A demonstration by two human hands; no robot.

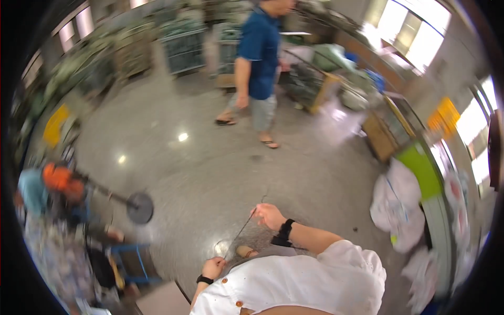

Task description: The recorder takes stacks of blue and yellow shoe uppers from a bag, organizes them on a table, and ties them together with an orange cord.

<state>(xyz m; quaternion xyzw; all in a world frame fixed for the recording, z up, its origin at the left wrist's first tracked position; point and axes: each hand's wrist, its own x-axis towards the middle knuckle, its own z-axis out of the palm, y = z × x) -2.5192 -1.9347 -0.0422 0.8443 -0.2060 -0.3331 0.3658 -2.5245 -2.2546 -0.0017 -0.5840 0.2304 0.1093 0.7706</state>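
Observation:
A thin dark cord [240, 233] runs slanting and straight between my two hands, in front of my white shirt. My left hand [213, 268] is closed in a pinch on its lower end, low and close to my body. Farther out and to the right, my right hand [270, 216] pinches the cord near its upper end. A short loose tail sticks up past those fingers. Black bands circle both wrists. Below the cord, part of one of my shoes [245, 251] shows on the grey floor.
A person in a blue shirt [261, 52] walks ahead. At left are a round-based stand [140, 208], a blue stool frame [135, 262] and another person in an orange top [60, 178]. White sacks [397, 202] lie at right beside a green-and-white counter [421, 170]. Loaded carts [184, 51] stand behind.

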